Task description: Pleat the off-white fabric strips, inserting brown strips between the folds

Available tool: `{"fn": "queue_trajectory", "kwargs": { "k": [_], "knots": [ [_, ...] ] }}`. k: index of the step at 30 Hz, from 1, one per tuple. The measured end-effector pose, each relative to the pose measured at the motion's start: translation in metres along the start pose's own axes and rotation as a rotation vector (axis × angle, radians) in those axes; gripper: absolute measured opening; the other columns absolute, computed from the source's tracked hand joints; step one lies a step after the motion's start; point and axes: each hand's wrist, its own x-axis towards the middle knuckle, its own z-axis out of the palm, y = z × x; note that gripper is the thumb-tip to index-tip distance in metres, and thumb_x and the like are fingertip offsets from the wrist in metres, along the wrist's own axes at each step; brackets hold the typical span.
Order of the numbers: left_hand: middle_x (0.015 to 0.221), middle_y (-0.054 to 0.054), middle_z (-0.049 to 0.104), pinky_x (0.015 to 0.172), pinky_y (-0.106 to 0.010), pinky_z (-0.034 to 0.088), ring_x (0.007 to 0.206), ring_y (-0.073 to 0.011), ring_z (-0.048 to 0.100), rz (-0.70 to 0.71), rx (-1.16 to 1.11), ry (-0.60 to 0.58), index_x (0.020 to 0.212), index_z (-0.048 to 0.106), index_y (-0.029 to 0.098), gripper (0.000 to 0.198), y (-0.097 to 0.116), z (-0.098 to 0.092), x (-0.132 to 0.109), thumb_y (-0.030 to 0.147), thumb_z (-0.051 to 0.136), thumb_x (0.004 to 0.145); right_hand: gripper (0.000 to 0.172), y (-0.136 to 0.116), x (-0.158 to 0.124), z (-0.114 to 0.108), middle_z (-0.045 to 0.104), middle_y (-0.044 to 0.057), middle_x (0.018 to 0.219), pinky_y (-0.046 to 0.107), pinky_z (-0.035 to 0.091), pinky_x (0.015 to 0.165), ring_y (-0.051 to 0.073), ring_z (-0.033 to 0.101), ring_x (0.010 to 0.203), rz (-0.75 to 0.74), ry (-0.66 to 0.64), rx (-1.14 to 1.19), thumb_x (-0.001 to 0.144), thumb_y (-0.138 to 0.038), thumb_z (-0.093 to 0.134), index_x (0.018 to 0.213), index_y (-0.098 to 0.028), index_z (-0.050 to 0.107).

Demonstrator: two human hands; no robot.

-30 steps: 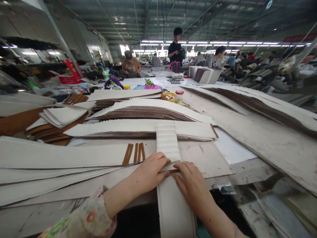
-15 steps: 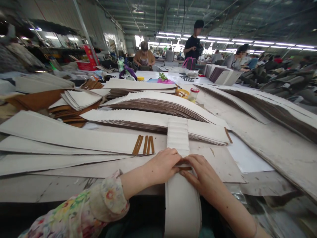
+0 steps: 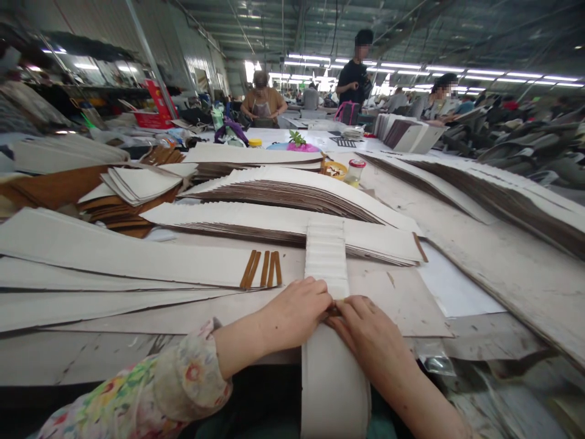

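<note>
A long off-white panel (image 3: 331,381) runs from the table's front edge away from me, its far part ridged with cross creases. Both of my hands meet over it at the edge. My left hand (image 3: 299,308) is closed, fingertips pinched at a narrow brown strip (image 3: 334,308) lying across the panel. From the other side my right hand (image 3: 370,329) pinches the same spot, thumb beneath and fingers above. Most of the strip is hidden by the fingers. Several similar brown strips (image 3: 265,269) lie on the end of a white panel (image 3: 173,259) to the left.
Beyond my hands lie fanned stacks of white panels (image 3: 274,216), with more stacks (image 3: 493,195) at right. A lidded jar (image 3: 354,173) and a yellow bowl (image 3: 335,171) stand behind them. Brown pieces (image 3: 119,210) are piled at left. Co-workers are farther back.
My hands have drawn closer together over the brown strip, and the fingers now cover most of it. The right hand has shifted slightly down; the view has moved a little.
</note>
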Motion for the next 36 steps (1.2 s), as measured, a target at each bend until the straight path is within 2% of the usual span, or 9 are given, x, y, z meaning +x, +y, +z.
{"fn": "queue_trajectory", "kwargs": {
  "k": [4,8,12,19,24,29,33,36],
  "knots": [
    [0.094,-0.003,0.053,0.083,-0.029,0.038,0.093,-0.0182,0.047,-0.078,-0.160,0.086,0.093,0.056,0.019,0.015,-0.005,0.000,-0.010,0.030,0.051,0.084,0.016,-0.001,0.003,-0.005,0.052,0.004,0.073,0.035,0.042,0.066,0.020,0.051,0.071,0.097,0.016,0.010,0.085,-0.032,0.049,0.079,-0.018,0.054],
    [0.098,-0.003,0.051,0.086,-0.030,0.037,0.098,-0.0189,0.045,-0.198,-0.317,0.155,0.097,0.054,0.019,0.024,-0.013,0.004,-0.024,0.029,0.061,0.076,0.014,0.003,0.007,-0.010,0.053,0.004,0.077,0.038,0.041,0.072,0.022,0.051,0.076,0.132,-0.033,0.080,0.077,-0.029,0.061,0.079,-0.018,0.053],
    [0.098,-0.003,0.051,0.084,-0.029,0.038,0.095,-0.0184,0.047,-0.270,-0.446,0.158,0.098,0.054,0.019,0.027,-0.016,0.007,-0.029,0.026,0.063,0.073,0.015,0.009,0.013,-0.010,0.055,0.004,0.087,0.036,0.040,0.074,0.021,0.051,0.084,0.141,-0.097,0.254,0.077,-0.025,0.061,0.089,-0.018,0.054],
    [0.095,-0.002,0.053,0.082,-0.028,0.038,0.092,-0.0185,0.049,-0.291,-0.527,0.158,0.092,0.055,0.018,0.024,-0.016,0.007,-0.026,0.023,0.064,0.070,0.021,0.014,0.030,-0.015,0.055,0.006,0.096,0.034,0.039,0.081,0.019,0.049,0.092,0.062,-0.258,0.509,0.080,-0.019,0.056,0.101,-0.017,0.055],
    [0.094,-0.002,0.053,0.081,-0.028,0.038,0.092,-0.0185,0.050,-0.309,-0.549,0.138,0.090,0.054,0.017,0.022,-0.017,0.007,-0.025,0.022,0.064,0.071,0.022,0.014,0.034,-0.017,0.055,0.006,0.096,0.034,0.040,0.082,0.018,0.049,0.093,0.042,-0.269,0.612,0.081,-0.017,0.054,0.103,-0.018,0.054],
    [0.093,-0.002,0.053,0.079,-0.027,0.039,0.090,-0.0174,0.049,-0.246,-0.480,0.116,0.088,0.053,0.018,0.017,-0.019,0.008,-0.026,0.025,0.061,0.075,0.020,0.013,0.029,-0.012,0.055,0.005,0.094,0.034,0.043,0.080,0.018,0.049,0.091,-0.017,-0.227,0.557,0.083,-0.015,0.051,0.102,-0.018,0.054],
    [0.090,-0.003,0.054,0.079,-0.028,0.038,0.089,-0.0183,0.048,-0.150,-0.285,0.103,0.084,0.054,0.017,0.014,-0.018,0.007,-0.028,0.031,0.053,0.082,0.020,0.008,0.023,-0.006,0.054,0.006,0.089,0.037,0.046,0.076,0.020,0.050,0.086,-0.101,-0.193,0.358,0.083,-0.013,0.049,0.102,-0.017,0.053],
    [0.094,-0.004,0.055,0.083,-0.031,0.036,0.092,-0.0191,0.047,-0.117,-0.204,0.089,0.093,0.055,0.017,0.017,-0.017,0.006,-0.034,0.031,0.048,0.085,0.020,0.005,0.020,-0.004,0.053,0.006,0.085,0.037,0.047,0.070,0.021,0.051,0.078,-0.141,-0.182,0.213,0.079,-0.006,0.049,0.095,-0.016,0.055]
  ]
}}
